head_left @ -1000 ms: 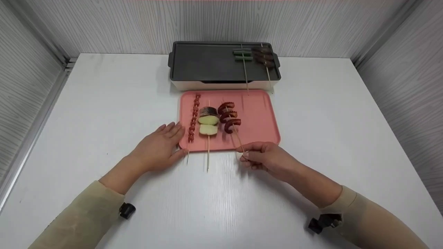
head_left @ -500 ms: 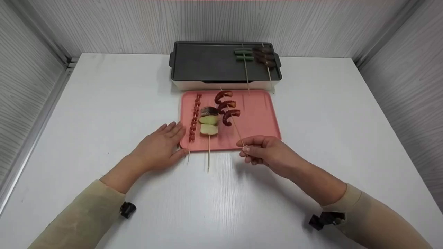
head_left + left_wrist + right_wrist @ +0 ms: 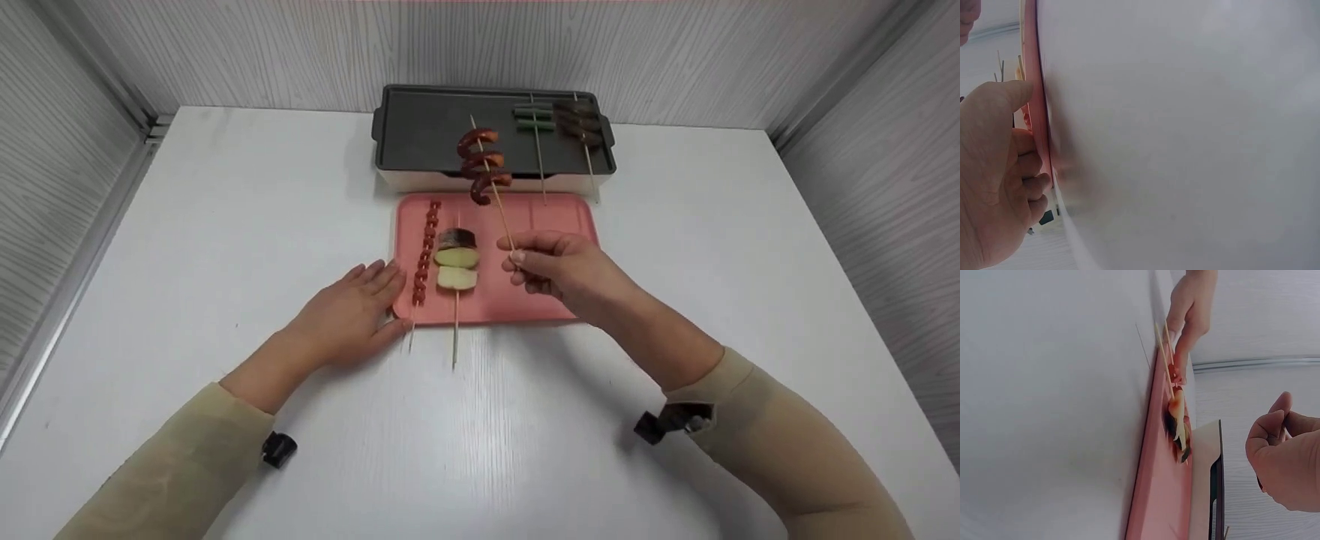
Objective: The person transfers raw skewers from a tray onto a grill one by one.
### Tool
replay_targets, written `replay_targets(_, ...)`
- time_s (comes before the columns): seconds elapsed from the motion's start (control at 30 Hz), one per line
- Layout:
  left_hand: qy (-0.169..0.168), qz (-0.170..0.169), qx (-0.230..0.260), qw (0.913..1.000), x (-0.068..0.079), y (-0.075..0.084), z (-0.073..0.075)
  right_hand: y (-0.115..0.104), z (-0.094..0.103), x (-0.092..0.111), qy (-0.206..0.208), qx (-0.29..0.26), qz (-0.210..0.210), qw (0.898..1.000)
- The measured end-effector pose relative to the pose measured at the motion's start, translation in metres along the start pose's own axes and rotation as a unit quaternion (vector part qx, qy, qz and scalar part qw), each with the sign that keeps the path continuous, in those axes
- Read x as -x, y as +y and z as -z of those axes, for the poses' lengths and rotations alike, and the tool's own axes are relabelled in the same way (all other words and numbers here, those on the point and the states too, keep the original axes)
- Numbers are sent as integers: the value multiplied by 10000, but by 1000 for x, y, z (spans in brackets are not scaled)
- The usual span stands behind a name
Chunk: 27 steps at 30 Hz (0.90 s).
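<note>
My right hand pinches the bare end of a wooden skewer between thumb and fingers. Threaded on that skewer are curled dark-red tentacle pieces, held up over the front edge of the griddle. In the right wrist view the right hand hides most of the skewer. My left hand lies with extended fingers against the left edge of a pink tray; in the left wrist view its fingertips touch the tray's rim. A thin skewer of small red pieces lies beside that hand.
A skewer with two pale slices and a dark-skinned piece lies on the tray, its stick overhanging the front edge. On the griddle's right side rest a green vegetable skewer and a brown meat skewer. Walls enclose the white table.
My right hand has lifted the tentacle skewer off the tray and carried it up and forward to the griddle's front edge. My left hand has stayed at the tray's left side.
</note>
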State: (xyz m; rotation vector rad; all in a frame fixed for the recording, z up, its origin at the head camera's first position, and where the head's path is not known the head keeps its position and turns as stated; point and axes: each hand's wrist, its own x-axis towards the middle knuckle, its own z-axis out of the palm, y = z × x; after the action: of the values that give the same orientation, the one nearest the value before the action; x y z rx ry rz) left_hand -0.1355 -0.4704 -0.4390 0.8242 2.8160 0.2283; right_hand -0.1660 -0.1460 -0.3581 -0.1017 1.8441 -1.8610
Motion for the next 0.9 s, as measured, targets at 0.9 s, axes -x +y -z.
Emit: replay_targets(0.9,-41,24,-2,10000,1,1,3,-28,15,-107,1108,-489,-263,9923)
